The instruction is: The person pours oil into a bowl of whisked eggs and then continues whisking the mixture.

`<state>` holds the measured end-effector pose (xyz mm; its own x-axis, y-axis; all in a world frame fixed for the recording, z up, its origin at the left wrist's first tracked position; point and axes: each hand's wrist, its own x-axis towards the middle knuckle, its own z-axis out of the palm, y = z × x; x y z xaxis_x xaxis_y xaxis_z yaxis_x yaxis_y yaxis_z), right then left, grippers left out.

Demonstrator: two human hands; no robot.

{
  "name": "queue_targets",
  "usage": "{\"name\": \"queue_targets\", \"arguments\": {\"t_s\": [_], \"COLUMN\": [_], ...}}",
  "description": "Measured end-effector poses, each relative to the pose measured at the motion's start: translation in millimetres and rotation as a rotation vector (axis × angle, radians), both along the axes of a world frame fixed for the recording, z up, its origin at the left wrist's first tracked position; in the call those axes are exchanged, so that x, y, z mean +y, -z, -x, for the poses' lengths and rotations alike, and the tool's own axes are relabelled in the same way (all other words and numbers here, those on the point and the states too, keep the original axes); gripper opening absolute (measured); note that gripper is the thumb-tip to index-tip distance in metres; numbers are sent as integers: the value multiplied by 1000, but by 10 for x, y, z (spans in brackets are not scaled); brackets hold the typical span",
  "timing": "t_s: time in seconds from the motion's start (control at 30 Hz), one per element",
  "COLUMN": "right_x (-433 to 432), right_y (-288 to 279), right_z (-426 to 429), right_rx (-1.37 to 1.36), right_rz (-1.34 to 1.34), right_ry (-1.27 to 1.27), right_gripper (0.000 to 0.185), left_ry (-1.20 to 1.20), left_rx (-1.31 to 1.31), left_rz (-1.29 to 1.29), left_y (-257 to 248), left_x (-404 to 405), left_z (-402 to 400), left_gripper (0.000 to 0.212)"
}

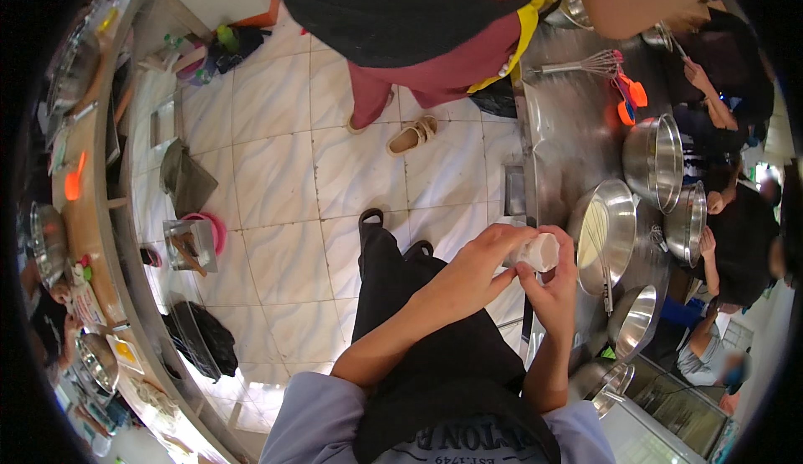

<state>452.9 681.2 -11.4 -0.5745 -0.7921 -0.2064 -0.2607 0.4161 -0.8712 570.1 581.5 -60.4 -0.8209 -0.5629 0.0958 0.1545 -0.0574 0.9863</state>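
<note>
My left hand and my right hand are both closed around a small white container, held up in front of my apron near the table edge. Fingers hide part of it, and its contents do not show. Just right of my hands, a wide steel mixing bowl stands on the steel table. Pale yellow liquid covers its bottom, and a wire whisk rests in it with its handle over the near rim.
Steel bowls line the table, beyond a balloon whisk and orange measuring cups. Ahead stands a person in a dark apron; others work across the table. A wooden-topped counter runs along the left. Below, black plastic bags lie on tiles.
</note>
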Motion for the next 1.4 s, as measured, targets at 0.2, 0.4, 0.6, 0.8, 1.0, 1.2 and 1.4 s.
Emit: {"name": "queue_targets", "arguments": {"t_s": [0.2, 0.4, 0.6, 0.8, 1.0, 1.2, 1.4], "right_x": [35, -121, -297, -382, -513, -887, -910], "right_y": [170, 671, 1668, 2751, 3697, 4101, 5100], "right_z": [127, 446, 541, 551, 848, 1491, 2511], "right_rx": [-79, -98, 91, -53, 12, -56, 267], "right_rz": [23, 163, 275, 258, 14, -62, -83], "right_ry": [-16, 55, 174, 267, 486, 464, 686], "right_gripper": [49, 48, 46, 48, 52, 63, 48], "left_ry": [9, -15, 24, 29, -140, -174, -133], "left_rx": [-99, -315, -364, -302, -550, -537, -491], "left_rz": [23, 194, 221, 317, 408, 223, 219], "left_y": [52, 219, 1034, 2149, 2933, 3264, 3068], "left_x": [1, -264, -604, -471, -421, -566, -484], "left_z": [30, -86, 282, 877, 997, 1235, 1759], "left_gripper": [52, 54, 46, 55, 53, 47, 41]}}
